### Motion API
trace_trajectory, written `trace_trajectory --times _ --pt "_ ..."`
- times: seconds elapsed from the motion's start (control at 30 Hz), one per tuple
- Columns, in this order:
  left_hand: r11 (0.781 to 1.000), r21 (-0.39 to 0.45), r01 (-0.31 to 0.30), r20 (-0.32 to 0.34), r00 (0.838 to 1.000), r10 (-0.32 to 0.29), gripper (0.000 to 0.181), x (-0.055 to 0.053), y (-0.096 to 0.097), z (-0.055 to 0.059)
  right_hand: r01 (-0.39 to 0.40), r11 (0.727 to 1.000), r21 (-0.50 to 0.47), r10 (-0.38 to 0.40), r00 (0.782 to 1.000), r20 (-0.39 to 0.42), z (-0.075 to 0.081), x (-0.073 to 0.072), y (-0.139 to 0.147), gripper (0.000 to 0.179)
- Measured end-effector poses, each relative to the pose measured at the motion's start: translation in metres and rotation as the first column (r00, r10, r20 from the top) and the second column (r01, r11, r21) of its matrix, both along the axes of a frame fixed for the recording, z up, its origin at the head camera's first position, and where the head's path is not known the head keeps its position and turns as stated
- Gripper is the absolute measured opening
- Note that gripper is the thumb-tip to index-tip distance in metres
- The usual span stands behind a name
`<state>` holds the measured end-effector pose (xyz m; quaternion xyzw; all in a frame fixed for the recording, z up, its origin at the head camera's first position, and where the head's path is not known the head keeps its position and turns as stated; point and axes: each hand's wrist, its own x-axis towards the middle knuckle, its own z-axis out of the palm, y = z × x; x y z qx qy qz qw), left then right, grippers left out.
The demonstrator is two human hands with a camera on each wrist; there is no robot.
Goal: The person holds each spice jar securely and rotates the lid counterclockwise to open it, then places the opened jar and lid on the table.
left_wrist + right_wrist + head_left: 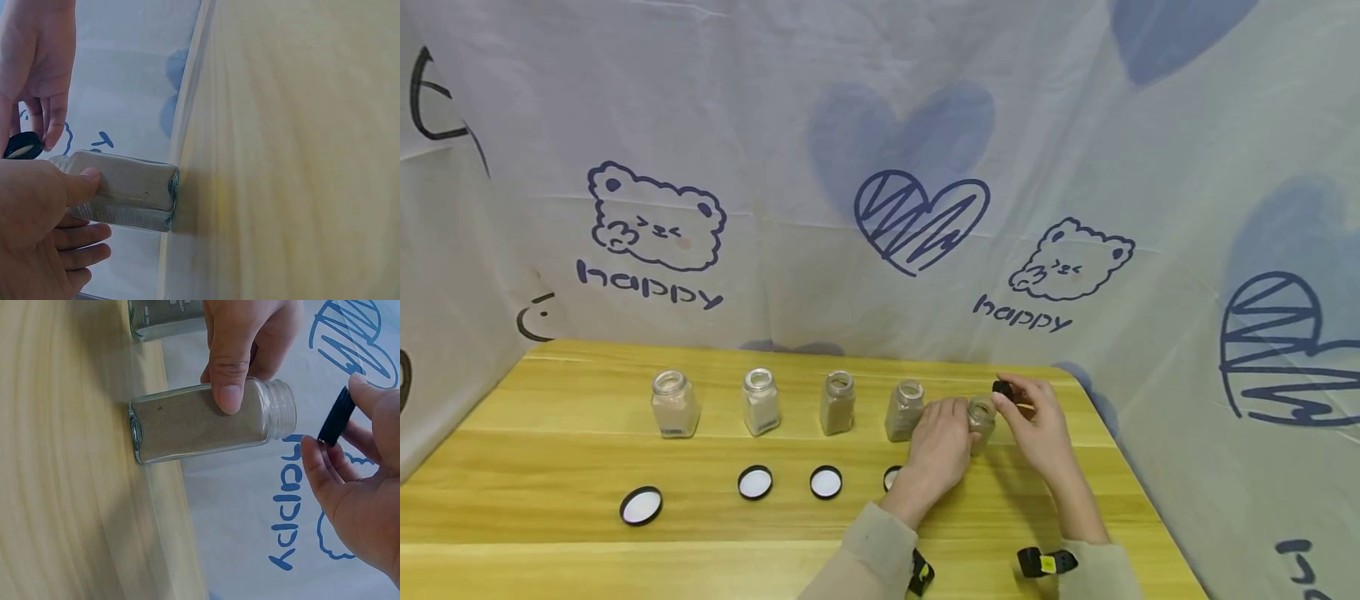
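A glass spice jar (200, 422) of grey-brown powder stands uncapped at the right end of a row. My left hand (942, 442) grips it below the threaded neck, with the thumb (84, 186) against its side. Just off the jar's mouth, a black screw lid (337, 417) is pinched between the thumb and fingers of my right hand (1037, 425). In the left wrist view the lid (24, 145) shows a pale inner side. Close beside the left hand stands another open jar (904, 412) of powder.
Three more open jars of powder, one of them at the far left (674, 408), continue the row leftward. In front lie several black-rimmed lids with white insides, such as the leftmost lid (642, 506); one is partly behind the left hand. A printed cloth (790, 208) hangs behind the wooden table (550, 467).
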<state>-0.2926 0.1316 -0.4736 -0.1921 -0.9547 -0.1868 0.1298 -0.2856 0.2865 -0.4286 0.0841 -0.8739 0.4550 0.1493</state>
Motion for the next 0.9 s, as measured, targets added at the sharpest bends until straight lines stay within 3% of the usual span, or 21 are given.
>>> trace_trajectory --times 0.27,0.5,0.77,0.9 --pt "1.0 0.019 -0.008 0.0 1.0 0.008 0.047 0.0 0.0 0.001 -0.009 0.99 -0.139 0.021 0.996 0.082 0.003 0.014 0.004 0.043" --pt "1.0 0.013 -0.005 0.002 1.0 0.005 0.044 0.0 -0.001 0.0 -0.031 0.969 -0.244 0.077 0.981 0.181 -0.002 0.025 0.01 0.049" --pt "1.0 0.026 -0.005 -0.007 1.0 0.005 0.043 0.0 -0.001 0.0 -0.067 0.972 -0.224 0.106 0.98 0.169 -0.012 0.03 0.019 0.048" --pt "1.0 0.029 -0.007 -0.016 1.0 0.007 0.041 0.0 -0.001 0.0 -0.05 0.98 -0.191 0.092 0.972 0.215 -0.018 0.032 0.023 0.047"
